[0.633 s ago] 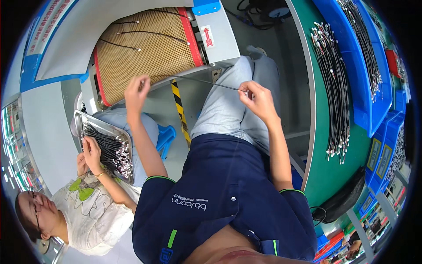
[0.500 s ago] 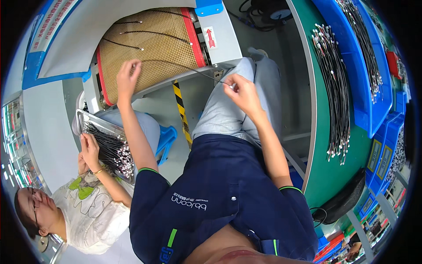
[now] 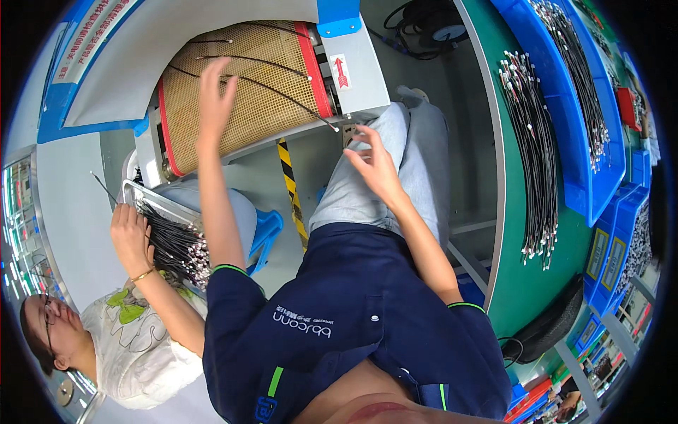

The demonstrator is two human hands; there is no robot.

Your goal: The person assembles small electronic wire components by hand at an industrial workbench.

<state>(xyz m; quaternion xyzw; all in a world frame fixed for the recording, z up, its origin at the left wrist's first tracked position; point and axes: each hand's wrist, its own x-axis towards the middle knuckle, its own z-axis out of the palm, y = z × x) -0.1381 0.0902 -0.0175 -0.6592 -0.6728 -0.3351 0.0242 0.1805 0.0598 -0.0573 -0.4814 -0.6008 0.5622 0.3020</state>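
Note:
Over the brown mesh belt (image 3: 272, 106) of the machine, my left hand (image 3: 217, 102) is raised with its fingers apart. A thin black cable (image 3: 286, 97) runs out from beside its thumb across the belt, and its white-tipped end hangs past the belt's near right edge. My right hand (image 3: 376, 164) hovers just right of that end, over my thigh, fingers spread and apart from the cable. Another black cable (image 3: 261, 62) lies on the belt farther back, with more behind it. My left hand covers part of the cables beneath it.
To the left a co-worker (image 3: 141, 237) holds a black cable beside a metal tray (image 3: 169, 198) full of cables. A blue stool (image 3: 267, 233) stands near. On the right, a green table (image 3: 508, 283) bears a cable bundle (image 3: 537, 162) and a blue bin (image 3: 579, 191).
My right hand has let go of the cable's end and its fingers have spread. The cable has settled across the belt. My left hand has moved farther over the belt and its fingers have parted.

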